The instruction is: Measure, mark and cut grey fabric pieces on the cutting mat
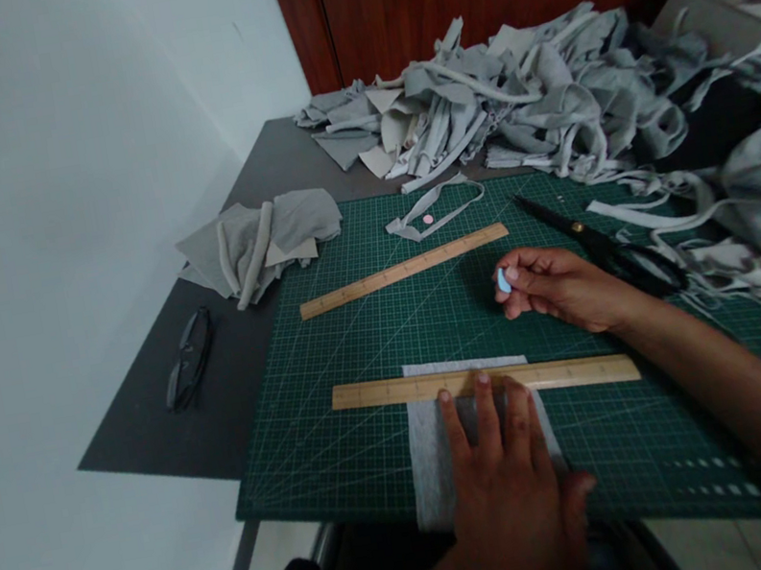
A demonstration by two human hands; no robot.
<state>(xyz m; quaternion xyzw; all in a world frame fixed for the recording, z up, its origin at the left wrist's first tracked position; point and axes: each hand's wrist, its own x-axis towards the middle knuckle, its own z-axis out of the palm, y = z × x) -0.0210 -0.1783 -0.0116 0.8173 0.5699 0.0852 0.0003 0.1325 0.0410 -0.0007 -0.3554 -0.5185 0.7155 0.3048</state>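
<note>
My left hand (pixel 506 488) lies flat with its fingers spread. Its fingertips press on a wooden ruler (pixel 585 371) that crosses a light grey piece of fabric (pixel 431 471). The fabric's top edge shows just past the ruler, and its near end reaches the mat's front edge. Above the ruler's right part, my right hand (pixel 556 287) pinches a small light blue piece of tailor's chalk (pixel 503 280) between thumb and fingers, apart from the fabric. Black-handled scissors (pixel 592 240) lie on the green cutting mat (pixel 361 342), just beyond my right hand.
A second wooden ruler (pixel 403 269) lies slanted farther up the mat. Behind it, a fabric strip (pixel 444 226) curves around a small pink disc (pixel 428 219). Grey scraps (pixel 494 91) pile along the back and right. Folded fabric (pixel 256 238) and glasses (pixel 188 358) lie left.
</note>
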